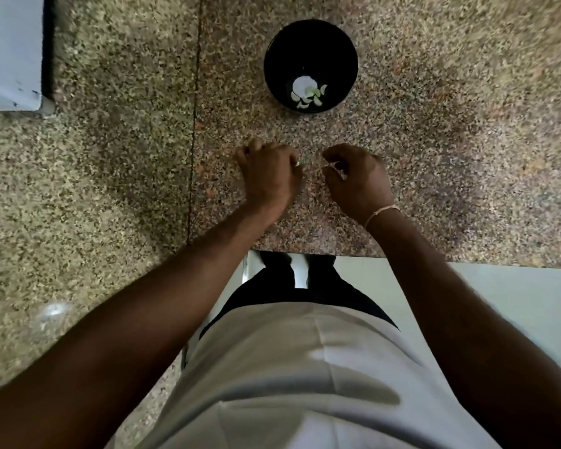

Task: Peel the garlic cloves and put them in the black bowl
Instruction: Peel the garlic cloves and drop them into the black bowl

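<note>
Counter (434, 157): speckled, pale scraps get lost on it. Bowl (274, 64) far centre, peeled cloves (308, 97) inside. Left hand (268, 175) curled, contents hidden, cannot tell. Right hand (357, 179) pinching small pale bit, clove or skin unclear. Risk: slippery bit drops, vanishes against pattern.

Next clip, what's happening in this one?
A person stands at a speckled stone counter, both hands held low over it with fingers curled. The right hand seems to pinch something small and pale at its fingertips, possibly a garlic clove or a bit of skin; it is too small to tell. Whether the left hand holds anything cannot be seen. Beyond the hands, a black bowl already holds several peeled garlic cloves, so the peeling is partly done.
</note>
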Motion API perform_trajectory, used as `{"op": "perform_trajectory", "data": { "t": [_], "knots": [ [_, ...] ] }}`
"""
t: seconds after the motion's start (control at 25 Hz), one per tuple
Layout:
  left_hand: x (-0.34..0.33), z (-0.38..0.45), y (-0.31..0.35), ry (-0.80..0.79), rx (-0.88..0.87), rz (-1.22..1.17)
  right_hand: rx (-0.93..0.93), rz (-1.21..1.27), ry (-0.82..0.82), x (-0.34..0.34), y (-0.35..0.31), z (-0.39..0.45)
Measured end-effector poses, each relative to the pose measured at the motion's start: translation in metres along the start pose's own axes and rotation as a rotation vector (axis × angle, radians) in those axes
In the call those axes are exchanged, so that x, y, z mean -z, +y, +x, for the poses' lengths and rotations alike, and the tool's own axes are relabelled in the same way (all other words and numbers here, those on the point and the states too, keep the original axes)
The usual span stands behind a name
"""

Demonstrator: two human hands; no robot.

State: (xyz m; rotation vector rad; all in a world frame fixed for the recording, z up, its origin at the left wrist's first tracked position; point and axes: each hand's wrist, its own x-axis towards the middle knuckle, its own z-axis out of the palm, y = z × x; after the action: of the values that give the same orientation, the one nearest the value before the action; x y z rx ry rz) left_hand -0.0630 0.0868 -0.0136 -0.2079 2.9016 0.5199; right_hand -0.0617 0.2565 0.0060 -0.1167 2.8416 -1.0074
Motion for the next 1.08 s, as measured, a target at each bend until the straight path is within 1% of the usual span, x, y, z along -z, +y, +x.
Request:
{"op": "perform_trajectory", "data": {
  "t": [0.12, 0.24, 0.32, 0.44, 0.52, 0.6, 0.68, 0.76, 0.88, 0.92, 1.0, 1.08],
  "knots": [
    [-0.006, -0.001, -0.005, 0.014, -0.066, 0.027, -0.011, 0.032, -0.009, -0.001, 0.002, 0.003],
    [-0.003, -0.005, -0.005, 0.018, -0.129, -0.071, 0.008, 0.065, 0.002, 0.001, 0.001, 0.006],
    [0.009, -0.004, 0.002, 0.100, -0.169, -0.198, 0.028, 0.083, 0.025, 0.006, -0.001, 0.012],
    [0.030, 0.016, 0.018, 0.231, -0.159, -0.342, 0.051, 0.105, 0.079, 0.017, -0.010, 0.033],
    [0.039, 0.037, 0.024, 0.268, -0.172, -0.360, 0.064, 0.109, 0.101, 0.022, -0.018, 0.051],
    [0.044, 0.059, 0.026, 0.241, -0.172, -0.378, 0.084, 0.111, 0.123, 0.027, -0.027, 0.068],
    [0.046, 0.070, 0.027, 0.207, -0.145, -0.374, 0.096, 0.105, 0.135, 0.032, -0.033, 0.080],
    [0.048, 0.067, 0.022, 0.223, -0.134, -0.375, 0.112, 0.079, 0.132, 0.035, -0.034, 0.081],
    [0.049, 0.038, 0.007, 0.240, -0.089, -0.489, 0.159, 0.028, 0.117, 0.029, -0.034, 0.066],
    [0.048, 0.026, -0.003, 0.246, -0.052, -0.520, 0.168, 0.041, 0.092, 0.023, -0.035, 0.059],
    [0.039, 0.007, -0.027, 0.230, 0.078, -0.573, 0.167, 0.072, -0.003, 0.003, -0.035, 0.045],
    [0.027, -0.006, -0.051, 0.166, 0.237, -0.604, 0.155, 0.067, -0.119, -0.019, -0.035, 0.034]
  ]
}}
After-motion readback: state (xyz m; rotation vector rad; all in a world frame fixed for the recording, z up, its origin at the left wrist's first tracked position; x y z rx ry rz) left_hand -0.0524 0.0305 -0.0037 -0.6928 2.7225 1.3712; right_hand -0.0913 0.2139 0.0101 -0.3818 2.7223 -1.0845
